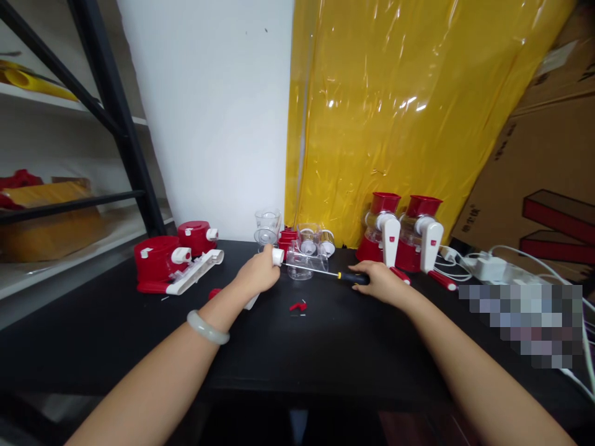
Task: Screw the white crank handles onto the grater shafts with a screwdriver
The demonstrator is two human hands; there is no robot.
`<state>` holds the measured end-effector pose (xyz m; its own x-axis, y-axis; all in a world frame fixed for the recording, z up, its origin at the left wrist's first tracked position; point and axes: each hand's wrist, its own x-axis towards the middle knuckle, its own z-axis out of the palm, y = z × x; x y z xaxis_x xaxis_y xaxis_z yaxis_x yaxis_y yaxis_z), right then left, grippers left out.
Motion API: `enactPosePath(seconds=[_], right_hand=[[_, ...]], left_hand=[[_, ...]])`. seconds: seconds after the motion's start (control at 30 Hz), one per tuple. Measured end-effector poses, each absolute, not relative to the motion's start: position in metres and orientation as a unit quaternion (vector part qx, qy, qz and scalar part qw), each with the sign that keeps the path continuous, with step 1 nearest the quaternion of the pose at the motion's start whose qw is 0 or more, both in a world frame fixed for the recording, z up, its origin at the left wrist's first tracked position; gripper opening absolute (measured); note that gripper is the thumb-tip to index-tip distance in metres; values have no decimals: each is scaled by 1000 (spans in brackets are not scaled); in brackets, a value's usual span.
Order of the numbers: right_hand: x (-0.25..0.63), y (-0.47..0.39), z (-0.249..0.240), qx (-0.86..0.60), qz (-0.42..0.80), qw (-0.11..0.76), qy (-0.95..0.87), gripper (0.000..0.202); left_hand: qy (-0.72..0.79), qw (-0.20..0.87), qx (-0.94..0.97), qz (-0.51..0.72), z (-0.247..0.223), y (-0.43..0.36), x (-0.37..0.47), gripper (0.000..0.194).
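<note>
My left hand [258, 272] is closed around a white plastic crank handle [277, 257]; its round end sticks out on the right, and a red part shows below my wrist. My right hand [379, 282] grips a screwdriver [353, 278] by its black and yellow handle. The long metal shaft points left, its tip at or in the white round end; the exact contact is too small to tell. On the black table [353, 347], just below the shaft, lie a small red plastic piece [299, 306] and tiny metal bits, perhaps screws.
Two red grinder bases [157, 263] with white parts stand at the left. Clear plastic housings [301, 266] and grater drums [327, 243] sit at the back centre. Two assembled rotary graters [383, 232] stand right, near white cables and adapters [490, 269]. A black-framed shelf is at far left.
</note>
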<state>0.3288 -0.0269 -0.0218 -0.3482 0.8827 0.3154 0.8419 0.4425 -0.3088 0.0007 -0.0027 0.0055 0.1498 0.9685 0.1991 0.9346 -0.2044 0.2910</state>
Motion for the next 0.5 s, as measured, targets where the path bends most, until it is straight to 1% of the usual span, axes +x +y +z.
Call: enactPosePath(seconds=[0.1, 0.2, 0.27, 0.5], right_hand=[[327, -30, -17, -547, 52, 192, -813, 12], [326, -33, -13, -537, 56, 210, -815, 4], [325, -35, -12, -529, 53, 227, -816, 4], [322, -39, -10, -530, 49, 256, -807, 23]], left_hand=[[628, 65, 756, 173, 7, -4, 1, 33], [627, 78, 755, 175, 8, -7, 3, 32], [623, 83, 757, 180, 9, -8, 3, 31], [626, 80, 753, 188, 8, -6, 3, 29]])
